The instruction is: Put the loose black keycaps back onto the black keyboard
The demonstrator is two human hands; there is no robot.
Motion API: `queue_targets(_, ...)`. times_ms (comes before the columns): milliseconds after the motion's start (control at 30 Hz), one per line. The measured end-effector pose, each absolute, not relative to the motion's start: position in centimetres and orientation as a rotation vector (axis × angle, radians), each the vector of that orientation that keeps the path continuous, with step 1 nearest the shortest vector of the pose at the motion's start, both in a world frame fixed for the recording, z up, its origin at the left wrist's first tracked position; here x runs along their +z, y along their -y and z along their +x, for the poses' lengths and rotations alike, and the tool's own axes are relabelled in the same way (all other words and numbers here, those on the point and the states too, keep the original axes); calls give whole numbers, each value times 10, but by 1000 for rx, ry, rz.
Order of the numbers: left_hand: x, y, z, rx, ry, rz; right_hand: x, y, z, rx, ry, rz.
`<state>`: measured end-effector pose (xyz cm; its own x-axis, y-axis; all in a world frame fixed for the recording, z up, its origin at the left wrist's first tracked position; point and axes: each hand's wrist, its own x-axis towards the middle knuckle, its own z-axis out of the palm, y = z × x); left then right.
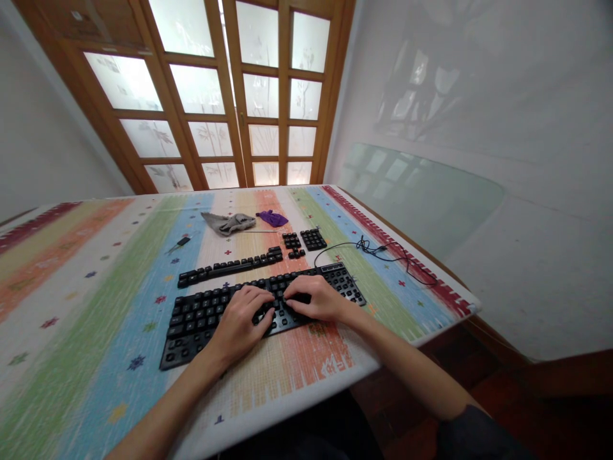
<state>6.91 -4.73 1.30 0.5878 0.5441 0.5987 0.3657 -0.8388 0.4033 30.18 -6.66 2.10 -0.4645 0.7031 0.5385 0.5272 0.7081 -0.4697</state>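
Note:
A black keyboard [201, 316] lies on the striped tablecloth [96, 306] near the table's front edge. My left hand [242, 322] rests on its middle keys, fingers curled down onto them. My right hand [318, 298] sits beside it on the right half of the keyboard, its fingers bent and pressed at the keys around a dark gap. Behind the keyboard lie rows of loose black keycaps [230, 265] and two smaller keycap blocks [304, 241]. Neither hand lifts anything that I can make out.
A grey cloth [228, 222] and a purple cloth [272, 218] lie farther back. A small dark tool [182, 242] sits to their left. The keyboard's black cable [383, 252] trails to the right edge. Wooden glazed doors [239, 96] stand behind the table.

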Motion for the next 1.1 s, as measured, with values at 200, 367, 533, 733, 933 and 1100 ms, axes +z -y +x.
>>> queue_targets(200, 11, 48, 69, 1060, -749, 2609, 12, 68, 296, 242, 2185, -868)
queue_targets(367, 11, 48, 69, 1045, -739, 2635, 12, 67, 297, 157, 2270, -861)
queue_targets(533, 11, 48, 69, 1046, -743, 2629, 11, 66, 298, 94, 2334, -885)
queue_targets(733, 11, 48, 70, 1047, -737, 2630, 9, 66, 298, 106, 2344, -861)
queue_targets(933, 12, 49, 70, 1032, -734, 2635, 13, 69, 297, 59, 2360, -905)
queue_targets(1100, 12, 50, 72, 1000, -702, 2679, 18, 69, 296, -45, 2433, -926)
